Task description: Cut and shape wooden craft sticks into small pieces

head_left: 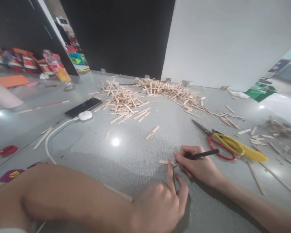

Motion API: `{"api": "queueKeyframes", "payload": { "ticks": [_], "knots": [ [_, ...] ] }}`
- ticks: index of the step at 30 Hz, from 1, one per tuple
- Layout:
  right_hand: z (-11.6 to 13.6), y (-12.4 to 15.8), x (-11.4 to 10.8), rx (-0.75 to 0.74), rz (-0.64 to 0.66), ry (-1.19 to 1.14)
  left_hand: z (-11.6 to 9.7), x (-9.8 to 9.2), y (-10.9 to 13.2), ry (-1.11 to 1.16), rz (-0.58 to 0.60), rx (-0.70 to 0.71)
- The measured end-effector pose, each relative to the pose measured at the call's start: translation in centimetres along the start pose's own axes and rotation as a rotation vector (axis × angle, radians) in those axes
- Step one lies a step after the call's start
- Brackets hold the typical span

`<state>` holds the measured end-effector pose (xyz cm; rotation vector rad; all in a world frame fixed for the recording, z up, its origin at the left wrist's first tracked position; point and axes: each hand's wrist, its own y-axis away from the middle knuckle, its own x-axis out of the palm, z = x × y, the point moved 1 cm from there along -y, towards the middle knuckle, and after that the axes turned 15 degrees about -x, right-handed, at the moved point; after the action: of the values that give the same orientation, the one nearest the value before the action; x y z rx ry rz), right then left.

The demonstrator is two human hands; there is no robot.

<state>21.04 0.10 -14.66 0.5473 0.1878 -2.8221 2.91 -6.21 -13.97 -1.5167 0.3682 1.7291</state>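
Observation:
A short piece of wooden stick [164, 162] lies flat on the grey table [126, 152]. My left hand [163, 199] presses on it with the index fingertip, the fingers apart. From the right, my right hand [196, 163] grips a black pen [205, 154] in a writing hold, its tip at the right end of the piece and hidden by the fingers. Beyond my hands lies another stick piece [152, 133] with a dark mark on it.
Piles of wooden sticks [123, 98] spread along the back panels. Scissors [228, 144] and a yellow cutter [254, 154] lie right of my right hand. A phone [83, 107], white cable [47, 142] and bottle [57, 68] are on the left, near another person's arm [3, 94].

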Motion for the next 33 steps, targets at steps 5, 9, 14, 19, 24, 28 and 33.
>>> {"api": "queueKeyframes", "payload": {
  "ticks": [5,9,14,19,24,28,33],
  "knots": [
    [0.01,0.02,-0.01,0.021,0.002,-0.006,-0.05,0.11,0.04,-0.006,-0.020,0.019],
    [0.06,0.04,-0.05,0.008,0.011,-0.007,-0.08,0.06,-0.01,-0.011,-0.022,0.009],
    [-0.24,0.27,-0.01,-0.036,0.021,0.017,-0.06,-0.05,0.04,-0.001,-0.023,0.011],
    [-0.29,0.26,-0.07,-0.043,0.034,0.031,-0.06,0.08,0.11,0.004,-0.012,0.007],
    [-0.15,0.17,-0.08,-0.038,0.034,0.040,-0.08,0.02,0.10,-0.005,0.007,-0.010],
    [-0.04,0.22,-0.07,-0.050,0.025,0.065,-0.09,-0.07,0.10,-0.006,-0.018,-0.008],
    [0.26,0.13,-0.20,-0.058,0.016,0.088,-0.09,0.09,0.11,-0.009,0.011,0.011]
  ]
}}
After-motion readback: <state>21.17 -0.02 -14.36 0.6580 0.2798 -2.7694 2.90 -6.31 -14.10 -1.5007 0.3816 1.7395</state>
